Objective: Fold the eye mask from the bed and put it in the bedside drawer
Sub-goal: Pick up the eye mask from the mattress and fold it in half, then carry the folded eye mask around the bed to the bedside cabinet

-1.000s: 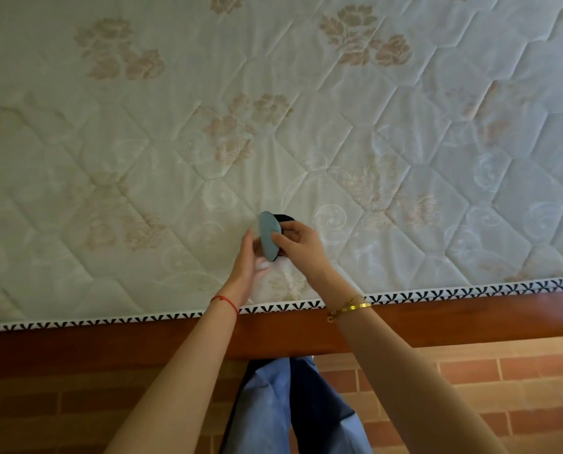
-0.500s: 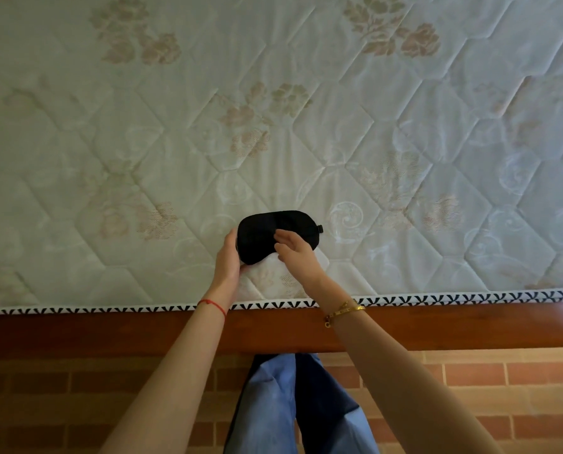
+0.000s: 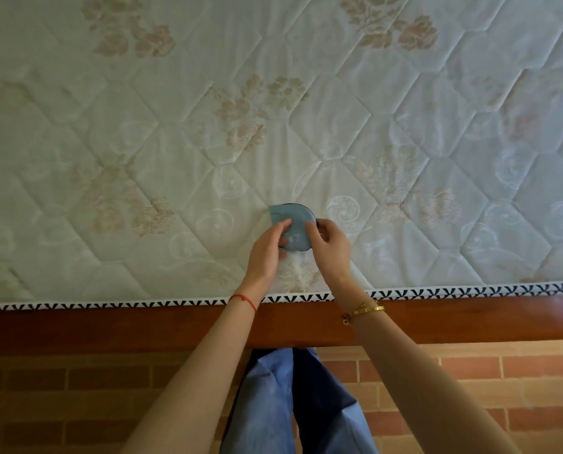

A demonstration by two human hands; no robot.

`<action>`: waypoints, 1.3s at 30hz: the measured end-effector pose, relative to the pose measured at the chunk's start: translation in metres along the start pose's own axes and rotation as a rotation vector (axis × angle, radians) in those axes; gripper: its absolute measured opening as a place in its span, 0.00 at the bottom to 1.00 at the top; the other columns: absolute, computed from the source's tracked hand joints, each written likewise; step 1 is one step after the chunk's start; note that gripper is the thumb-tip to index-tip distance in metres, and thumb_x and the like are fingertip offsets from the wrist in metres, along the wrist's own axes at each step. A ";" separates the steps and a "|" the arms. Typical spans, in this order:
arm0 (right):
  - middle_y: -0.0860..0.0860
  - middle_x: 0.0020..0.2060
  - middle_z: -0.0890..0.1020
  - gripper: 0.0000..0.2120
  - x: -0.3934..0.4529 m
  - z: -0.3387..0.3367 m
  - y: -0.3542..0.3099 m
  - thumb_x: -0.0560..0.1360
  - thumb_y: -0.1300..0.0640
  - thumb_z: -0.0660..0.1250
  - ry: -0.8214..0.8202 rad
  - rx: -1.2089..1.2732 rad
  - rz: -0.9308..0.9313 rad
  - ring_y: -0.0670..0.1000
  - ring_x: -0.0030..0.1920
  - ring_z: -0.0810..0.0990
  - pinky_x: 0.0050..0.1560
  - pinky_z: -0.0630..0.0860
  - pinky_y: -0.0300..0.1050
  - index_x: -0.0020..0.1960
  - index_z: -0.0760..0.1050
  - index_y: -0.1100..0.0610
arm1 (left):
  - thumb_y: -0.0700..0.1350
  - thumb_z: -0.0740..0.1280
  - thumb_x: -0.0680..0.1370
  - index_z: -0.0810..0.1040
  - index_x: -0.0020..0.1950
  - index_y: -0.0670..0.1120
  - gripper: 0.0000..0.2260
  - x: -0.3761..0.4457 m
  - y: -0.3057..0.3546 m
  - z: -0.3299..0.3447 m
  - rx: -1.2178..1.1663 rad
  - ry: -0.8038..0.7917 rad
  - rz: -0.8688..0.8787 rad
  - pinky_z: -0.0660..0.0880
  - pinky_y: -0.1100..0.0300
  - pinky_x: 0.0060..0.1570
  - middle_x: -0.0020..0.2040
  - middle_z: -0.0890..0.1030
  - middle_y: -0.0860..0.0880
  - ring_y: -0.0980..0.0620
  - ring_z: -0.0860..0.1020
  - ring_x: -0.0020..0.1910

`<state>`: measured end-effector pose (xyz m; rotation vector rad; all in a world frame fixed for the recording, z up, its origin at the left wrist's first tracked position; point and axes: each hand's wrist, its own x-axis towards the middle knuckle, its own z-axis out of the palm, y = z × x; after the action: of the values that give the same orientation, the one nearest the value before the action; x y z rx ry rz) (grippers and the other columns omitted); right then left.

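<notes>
The eye mask (image 3: pixel 293 221) lies folded in half on the mattress (image 3: pixel 175 142) near its front edge, light blue side up with a thin black rim showing. My left hand (image 3: pixel 267 250) presses on its left part with the fingertips. My right hand (image 3: pixel 329 244) holds its right edge with fingers curled over it. The bedside drawer is not in view.
A reddish wooden bed rail (image 3: pixel 110 326) runs along the front under the black-and-white mattress trim (image 3: pixel 470 293). Below it are a brick-patterned floor (image 3: pixel 503 381) and my legs in blue jeans (image 3: pixel 293 404).
Half a second ago the mask lay spread out, black side up. Now it is folded in half with the blue side up, both hands on it.
</notes>
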<state>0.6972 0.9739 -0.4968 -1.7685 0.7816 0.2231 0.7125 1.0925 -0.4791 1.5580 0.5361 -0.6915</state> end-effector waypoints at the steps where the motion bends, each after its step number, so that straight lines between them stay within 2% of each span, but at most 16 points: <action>1: 0.44 0.42 0.81 0.07 0.004 -0.003 0.002 0.76 0.50 0.63 0.028 -0.045 -0.004 0.43 0.43 0.80 0.43 0.77 0.36 0.51 0.76 0.50 | 0.53 0.57 0.80 0.79 0.63 0.53 0.16 0.000 -0.001 0.001 0.047 0.007 0.024 0.74 0.58 0.59 0.63 0.79 0.52 0.53 0.77 0.60; 3: 0.46 0.43 0.81 0.09 0.013 -0.007 0.004 0.76 0.54 0.64 0.060 -0.122 0.008 0.45 0.43 0.79 0.45 0.77 0.40 0.54 0.77 0.55 | 0.50 0.57 0.81 0.76 0.67 0.51 0.16 0.001 -0.006 0.000 0.168 0.039 0.101 0.70 0.64 0.60 0.65 0.77 0.53 0.57 0.74 0.62; 5: 0.48 0.44 0.80 0.10 0.021 -0.008 0.005 0.76 0.55 0.65 0.057 -0.187 0.017 0.47 0.43 0.79 0.43 0.74 0.40 0.55 0.77 0.58 | 0.46 0.59 0.81 0.75 0.67 0.49 0.16 0.002 -0.008 -0.002 0.265 0.092 0.159 0.67 0.69 0.58 0.66 0.77 0.53 0.61 0.73 0.61; 9: 0.50 0.43 0.79 0.12 0.033 -0.006 0.007 0.75 0.57 0.66 0.060 -0.236 0.041 0.49 0.43 0.77 0.39 0.72 0.39 0.57 0.73 0.59 | 0.41 0.63 0.79 0.75 0.66 0.47 0.16 0.012 -0.011 -0.007 0.357 0.204 0.162 0.69 0.68 0.55 0.62 0.78 0.51 0.58 0.76 0.56; 13: 0.50 0.42 0.79 0.12 0.038 -0.003 0.008 0.75 0.59 0.65 0.060 -0.248 0.064 0.47 0.40 0.76 0.34 0.68 0.35 0.57 0.74 0.60 | 0.42 0.66 0.78 0.74 0.66 0.45 0.17 0.021 -0.015 -0.011 0.378 0.242 0.100 0.68 0.78 0.40 0.59 0.79 0.50 0.59 0.75 0.50; 15: 0.51 0.42 0.79 0.11 0.039 -0.001 0.008 0.75 0.58 0.64 0.032 -0.258 0.064 0.48 0.42 0.76 0.34 0.69 0.35 0.55 0.75 0.61 | 0.43 0.67 0.77 0.73 0.67 0.45 0.18 0.025 -0.016 -0.012 0.383 0.237 0.079 0.68 0.79 0.36 0.58 0.80 0.50 0.60 0.74 0.47; 17: 0.51 0.41 0.78 0.10 0.040 0.001 0.007 0.74 0.58 0.64 0.010 -0.267 0.061 0.49 0.42 0.76 0.34 0.69 0.35 0.54 0.76 0.61 | 0.42 0.68 0.77 0.73 0.68 0.45 0.19 0.029 -0.017 -0.012 0.375 0.215 0.062 0.67 0.77 0.37 0.57 0.80 0.50 0.60 0.74 0.46; 20: 0.51 0.40 0.78 0.10 0.041 0.001 0.006 0.73 0.60 0.64 -0.001 -0.289 0.052 0.49 0.40 0.75 0.32 0.66 0.33 0.53 0.77 0.62 | 0.42 0.69 0.76 0.72 0.68 0.46 0.21 0.032 -0.016 -0.012 0.349 0.182 0.030 0.67 0.73 0.44 0.55 0.80 0.51 0.59 0.76 0.47; 24: 0.49 0.37 0.77 0.09 0.037 -0.001 0.002 0.73 0.59 0.65 -0.029 -0.231 0.093 0.47 0.37 0.74 0.32 0.68 0.35 0.50 0.77 0.61 | 0.41 0.70 0.74 0.75 0.66 0.45 0.20 0.032 -0.013 -0.014 0.303 0.169 0.022 0.73 0.65 0.51 0.55 0.80 0.50 0.55 0.77 0.51; 26: 0.48 0.36 0.77 0.09 0.034 -0.004 0.000 0.73 0.58 0.66 -0.043 -0.142 0.155 0.51 0.41 0.77 0.38 0.74 0.39 0.51 0.77 0.61 | 0.40 0.72 0.72 0.76 0.64 0.46 0.20 0.028 -0.011 -0.016 0.269 0.165 0.014 0.74 0.62 0.54 0.54 0.80 0.50 0.53 0.78 0.53; 28: 0.52 0.42 0.80 0.09 0.029 -0.009 -0.004 0.72 0.57 0.67 -0.057 -0.015 0.235 0.54 0.47 0.80 0.49 0.80 0.48 0.51 0.77 0.59 | 0.41 0.73 0.71 0.76 0.61 0.48 0.19 0.022 -0.006 -0.018 0.231 0.159 0.007 0.74 0.62 0.53 0.52 0.80 0.52 0.53 0.78 0.54; 30: 0.54 0.45 0.81 0.09 0.021 -0.014 -0.009 0.72 0.58 0.69 -0.061 0.093 0.274 0.56 0.50 0.81 0.54 0.80 0.53 0.51 0.76 0.59 | 0.41 0.74 0.71 0.76 0.60 0.50 0.19 0.012 0.001 -0.021 0.180 0.142 -0.002 0.76 0.60 0.52 0.51 0.80 0.53 0.53 0.79 0.54; 32: 0.54 0.44 0.81 0.10 0.008 -0.022 -0.018 0.72 0.60 0.70 -0.070 0.181 0.266 0.56 0.49 0.82 0.51 0.81 0.51 0.52 0.76 0.60 | 0.40 0.75 0.70 0.76 0.60 0.50 0.21 -0.003 0.009 -0.024 0.114 0.122 -0.001 0.78 0.56 0.55 0.52 0.80 0.49 0.51 0.80 0.54; 35: 0.54 0.44 0.81 0.13 -0.021 -0.041 -0.037 0.73 0.62 0.70 -0.117 0.295 0.243 0.54 0.47 0.82 0.43 0.81 0.42 0.56 0.75 0.63 | 0.38 0.75 0.70 0.76 0.61 0.48 0.21 -0.038 0.025 -0.028 0.037 0.080 0.032 0.79 0.56 0.55 0.53 0.81 0.46 0.49 0.80 0.55; 39: 0.59 0.49 0.82 0.15 -0.070 -0.072 -0.059 0.74 0.64 0.68 -0.209 0.347 0.223 0.55 0.49 0.82 0.45 0.80 0.41 0.60 0.75 0.66 | 0.38 0.74 0.70 0.76 0.60 0.48 0.20 -0.097 0.042 -0.028 0.014 0.029 0.069 0.79 0.61 0.52 0.56 0.81 0.48 0.52 0.79 0.57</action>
<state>0.6631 0.9440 -0.3896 -1.3090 0.8107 0.3901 0.6761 1.1222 -0.3802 1.5945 0.4976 -0.6227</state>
